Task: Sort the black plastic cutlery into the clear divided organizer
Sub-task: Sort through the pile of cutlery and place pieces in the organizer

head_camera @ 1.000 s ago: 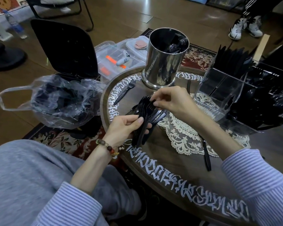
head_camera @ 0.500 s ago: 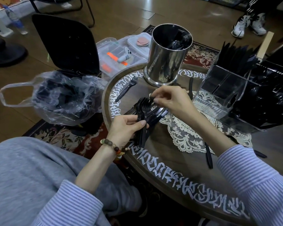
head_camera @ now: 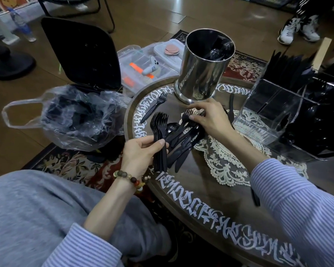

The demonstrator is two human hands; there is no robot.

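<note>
I'm in the gathering step: forks get pulled from the mixed pile and stacked before going to the organizer (head_camera: 268, 120). My left hand (head_camera: 143, 151) is clamped round a nested stack of forks (head_camera: 159, 132), thumb across the handles. The stack stands nearly upright in the view — tines fanned toward the far side of the table (head_camera: 210, 189), handle ends down near the lettered rim, long axis running away from me.

My right hand (head_camera: 210, 118) reaches into the pile (head_camera: 181, 139), fingertips pinching a single fork (head_camera: 187, 115) near its neck. That fork lies tines-away too, tilted a little to the right of the stack, its handle buried among knives and spoons that slant from near-left to far-right.

As I judge it, the next move is to lift this fork free without dragging its neighbours, turn it parallel to the stack, and nest it on top. One more fork (head_camera: 154, 106) lies alone near the left rim, tines toward the steel can (head_camera: 202, 68).

The organizer sits at the far right, well apart from both hands — its back compartments already bristle with black pieces, while a front one looks empty, though I can't be sure through the clear walls.
</note>
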